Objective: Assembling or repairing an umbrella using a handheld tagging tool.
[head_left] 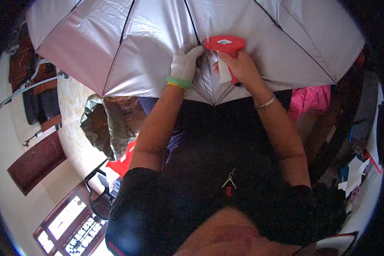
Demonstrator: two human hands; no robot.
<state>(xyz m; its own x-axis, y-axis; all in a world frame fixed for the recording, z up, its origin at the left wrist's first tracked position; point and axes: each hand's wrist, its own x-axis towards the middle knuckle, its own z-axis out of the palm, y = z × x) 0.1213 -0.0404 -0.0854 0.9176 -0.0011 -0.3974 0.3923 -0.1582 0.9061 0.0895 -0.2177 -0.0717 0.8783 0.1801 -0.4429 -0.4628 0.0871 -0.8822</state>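
Note:
An open umbrella (pixel 153 64) with a silvery inner side and thin dark ribs spreads across the top of the view. My left hand (pixel 185 64), in a whitish knit glove with a green band at the cuff, pinches the umbrella at a dark rib near the middle. In my right hand (pixel 243 70), which is bare, is a red tagging gun (pixel 226 44) with a white lever; my fingers wrap round its grip. The gun's nose points left and is close beside my left fingertips. Its exact contact with the rib or fabric is too small to tell.
Below the umbrella on the left is a dark grey-green sack (pixel 99 128), with a red crate-like object (pixel 126 160) near it. Pink fabric (pixel 309 102) lies under the umbrella's right edge. A black chair (pixel 101 202) stands at lower left, near a window (pixel 74 224).

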